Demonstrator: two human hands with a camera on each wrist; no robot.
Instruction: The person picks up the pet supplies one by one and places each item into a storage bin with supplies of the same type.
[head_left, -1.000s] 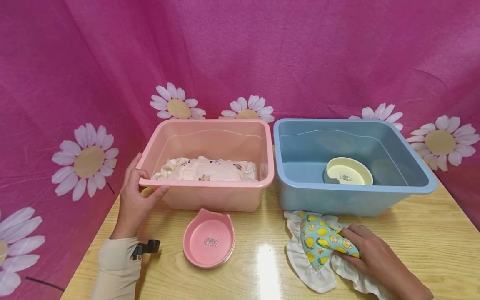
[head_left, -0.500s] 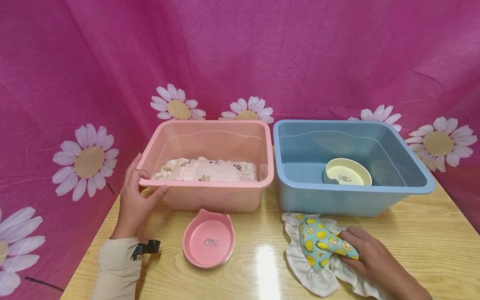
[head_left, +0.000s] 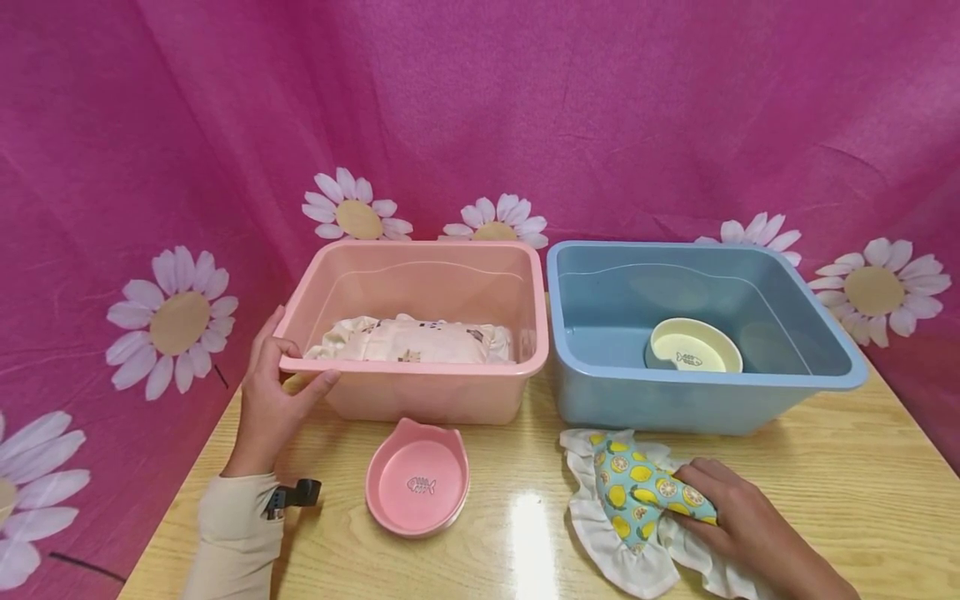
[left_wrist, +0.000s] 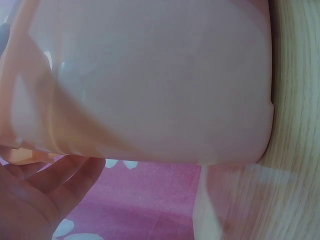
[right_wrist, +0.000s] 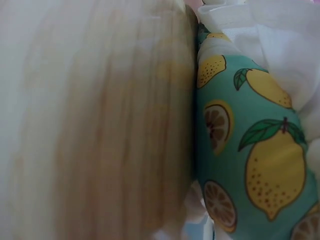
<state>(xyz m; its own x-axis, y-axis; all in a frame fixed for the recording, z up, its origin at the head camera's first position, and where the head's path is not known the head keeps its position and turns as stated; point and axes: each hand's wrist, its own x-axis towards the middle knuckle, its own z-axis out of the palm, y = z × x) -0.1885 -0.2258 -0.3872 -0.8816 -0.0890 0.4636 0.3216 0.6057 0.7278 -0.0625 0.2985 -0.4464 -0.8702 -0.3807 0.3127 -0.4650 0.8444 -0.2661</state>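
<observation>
The cushion (head_left: 622, 483), at five o'clock on the worktop (head_left: 337, 542), looks soft and light, best held by its body, where the right hand (head_left: 742, 521) grips; the left hand (head_left: 272, 398) holds the pink tub (head_left: 427, 396) at eight o'clock.

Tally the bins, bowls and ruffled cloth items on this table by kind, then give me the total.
Bins: 2 (pink bin, blue bin)
Bowls: 2 (pink bowl, pale yellow bowl inside the blue bin)
Ruffled cloth items: 2 (cream cloth item inside the pink bin, lemon-print cloth item in the right hand)
Total: 6
</observation>
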